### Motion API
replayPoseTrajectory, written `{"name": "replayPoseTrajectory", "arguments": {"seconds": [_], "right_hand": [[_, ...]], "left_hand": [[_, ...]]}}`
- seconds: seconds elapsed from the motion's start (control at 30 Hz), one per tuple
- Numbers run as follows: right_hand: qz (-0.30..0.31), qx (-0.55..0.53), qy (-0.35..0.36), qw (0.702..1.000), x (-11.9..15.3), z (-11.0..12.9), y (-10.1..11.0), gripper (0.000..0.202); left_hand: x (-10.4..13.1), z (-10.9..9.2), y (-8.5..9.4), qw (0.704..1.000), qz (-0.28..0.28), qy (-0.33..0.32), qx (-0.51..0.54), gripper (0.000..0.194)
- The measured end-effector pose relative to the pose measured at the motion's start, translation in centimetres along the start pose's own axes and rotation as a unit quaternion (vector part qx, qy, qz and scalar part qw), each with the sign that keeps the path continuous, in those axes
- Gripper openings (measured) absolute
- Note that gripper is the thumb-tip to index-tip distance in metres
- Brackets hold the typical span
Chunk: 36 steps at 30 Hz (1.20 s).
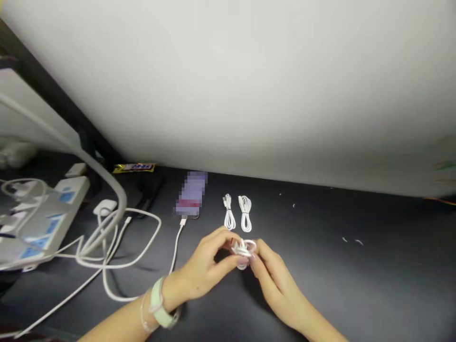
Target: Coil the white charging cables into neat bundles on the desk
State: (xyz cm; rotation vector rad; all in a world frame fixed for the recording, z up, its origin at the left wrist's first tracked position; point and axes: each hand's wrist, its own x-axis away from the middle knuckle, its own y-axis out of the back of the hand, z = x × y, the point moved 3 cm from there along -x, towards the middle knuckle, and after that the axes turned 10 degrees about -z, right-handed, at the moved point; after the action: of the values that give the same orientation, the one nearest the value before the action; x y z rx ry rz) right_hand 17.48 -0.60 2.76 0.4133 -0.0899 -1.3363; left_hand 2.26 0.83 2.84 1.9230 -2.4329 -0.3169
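While hands [208, 266] [277, 282] hold cable [242, 249], bundles [245, 216] beyond

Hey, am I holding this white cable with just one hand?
No, the left hand and the right hand are both on the white cable, one at each side of it.

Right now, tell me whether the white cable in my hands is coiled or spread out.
Coiled: the white cable is gathered in loops between the left hand and right hand.

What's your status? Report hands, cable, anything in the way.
Left hand and right hand gripping white cable coil. Two tied cable bundles just beyond. Possible snag: loose white cord near green wristband.
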Motion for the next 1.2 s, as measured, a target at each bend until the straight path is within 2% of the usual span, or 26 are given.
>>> {"name": "replayPoseTrajectory", "arguments": {"seconds": [0.07, 0.13, 0.23, 0.33, 0.4, 0.47, 0.53, 0.57, 0.63, 0.7, 0.77, 0.9, 1.07, 1.2], "right_hand": [[0.004, 0.005, 0.018, 1.0, 0.0, 0.0, -0.1, 0.023], [0.017, 0.013, 0.039, 0.999, 0.0, 0.0, -0.1, 0.023], [0.032, 0.055, 0.103, 0.993, 0.0, 0.0, -0.2, 0.019], [0.039, 0.144, 0.192, 0.97, 0.0, -0.1, -0.3, 0.015], [0.036, 0.201, 0.238, 0.949, 0.0, -0.2, -0.4, 0.016], [0.027, 0.233, 0.263, 0.936, 0.0, -0.3, -0.3, 0.017], [0.009, 0.25, 0.277, 0.928, 0.0, -0.3, -0.2, 0.019], [-0.002, 0.26, 0.279, 0.925, 0.0, -0.3, -0.1, 0.019], [-0.017, 0.279, 0.272, 0.921, -0.1, -0.3, 0.0, 0.021], [-0.02, 0.282, 0.251, 0.926, -0.1, -0.5, 0.2, 0.022], [-0.015, 0.259, 0.21, 0.943, -0.3, -0.8, 0.2, 0.021], [-0.007, 0.224, 0.136, 0.965, -0.4, -1.4, 0.2, 0.02], [0.016, 0.275, 0.161, 0.948, -0.1, -1.3, -0.3, 0.021], [0.009, 0.252, 0.148, 0.956, -0.2, -1.4, -0.2, 0.019]], "left_hand": [[0.0, 0.3, -0.4, 0.993, 0.007, 0.073, 0.096, 0.015], [0.1, 0.7, -1.0, 0.97, 0.022, 0.15, 0.191, 0.017], [0.3, 1.7, -1.6, 0.92, 0.055, 0.263, 0.286, 0.022], [0.6, 2.9, -1.9, 0.857, 0.101, 0.371, 0.343, 0.025], [0.7, 3.4, -1.8, 0.818, 0.116, 0.428, 0.367, 0.027], [0.8, 3.5, -1.7, 0.793, 0.117, 0.461, 0.38, 0.03], [0.8, 3.3, -1.6, 0.789, 0.107, 0.462, 0.39, 0.029], [0.8, 3.0, -1.6, 0.797, 0.103, 0.449, 0.39, 0.028], [0.6, 2.5, -1.5, 0.83, 0.089, 0.405, 0.373, 0.025], [0.4, 2.2, -1.4, 0.86, 0.082, 0.368, 0.344, 0.034], [0.3, 2.2, -1.5, 0.868, 0.079, 0.361, 0.331, 0.037], [0.1, 2.5, -1.5, 0.856, 0.062, 0.381, 0.345, 0.027], [0.4, 2.5, -1.7, 0.835, 0.091, 0.388, 0.38, 0.016], [0.6, 2.1, -1.9, 0.785, 0.121, 0.404, 0.453, 0.009]]}}
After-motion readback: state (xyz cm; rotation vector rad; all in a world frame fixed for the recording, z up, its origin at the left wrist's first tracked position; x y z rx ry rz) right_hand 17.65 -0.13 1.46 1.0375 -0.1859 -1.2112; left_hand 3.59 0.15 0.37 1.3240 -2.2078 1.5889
